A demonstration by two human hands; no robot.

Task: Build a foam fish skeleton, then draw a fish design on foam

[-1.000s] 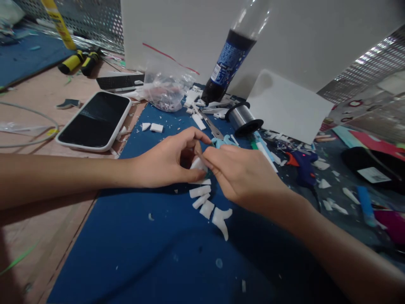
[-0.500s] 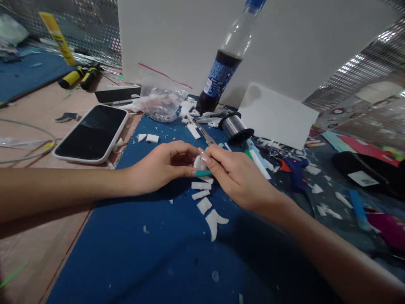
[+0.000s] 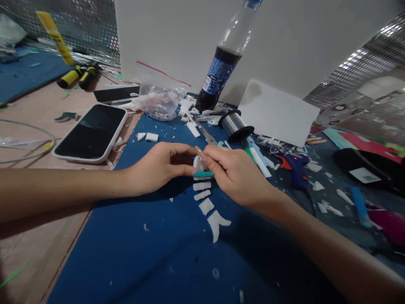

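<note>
My left hand [image 3: 167, 165] pinches a small rounded white foam piece [image 3: 199, 163] between thumb and fingers; its long teal thumbnail lies across the piece's lower edge. From the other side, my right hand [image 3: 234, 171] closes on the same piece, thumb against index finger. Its curled fingers hide part of the piece. Just below, several white foam strips [image 3: 201, 185] lie spaced in a curved row on the blue mat [image 3: 126, 253]. A squarish foam piece [image 3: 206, 206] follows them, and a forked, tail-shaped foam piece [image 3: 217, 223] lies at the near end.
Behind the hands are scissors [image 3: 205, 133], a wire spool [image 3: 236, 126], a dark drink bottle [image 3: 218, 71] and a zip bag [image 3: 161, 101]. A phone [image 3: 91, 133] lies left. Right are a glue gun [image 3: 294, 169], foam scraps and a black object [image 3: 367, 171].
Both hands keep hold of the foam piece, with my right thumb shifted slightly up and left over it. The view has shifted a little; the row of pieces keeps its arrangement.
</note>
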